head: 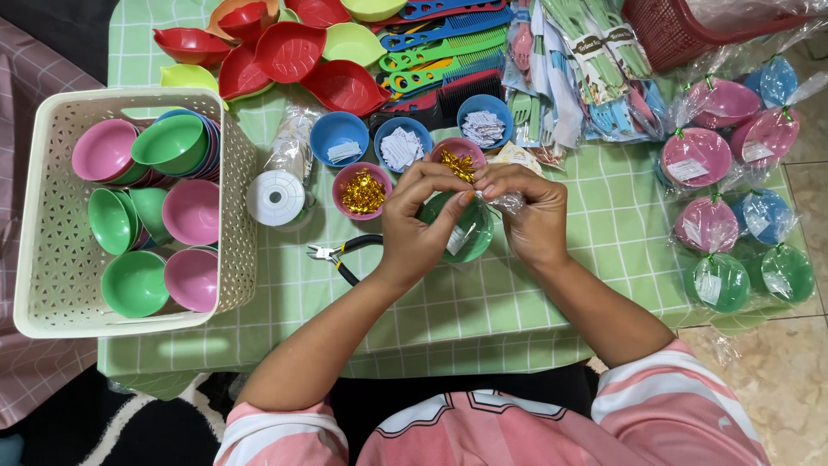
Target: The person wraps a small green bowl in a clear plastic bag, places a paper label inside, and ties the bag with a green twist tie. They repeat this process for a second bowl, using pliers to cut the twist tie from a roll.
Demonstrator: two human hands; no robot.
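A green plastic bowl (470, 235) wrapped in a clear plastic bag sits on the green checked tablecloth (483, 302), with a white paper slip inside. My left hand (418, 224) and my right hand (528, 216) both pinch the gathered neck of the bag (498, 201) just above the bowl. Whether a tie is between the fingers I cannot tell. Two pink cups of gold twist ties (363, 192) (458, 160) stand just behind the hands.
A cream basket (52, 216) of pink, green and blue bowls stands left. Pliers (343, 252), a white tape roll (275, 198), blue cups of paper slips (402, 145), red and green leaf dishes (289, 52), combs (440, 60), and bagged bowls (716, 224) at right surround me.
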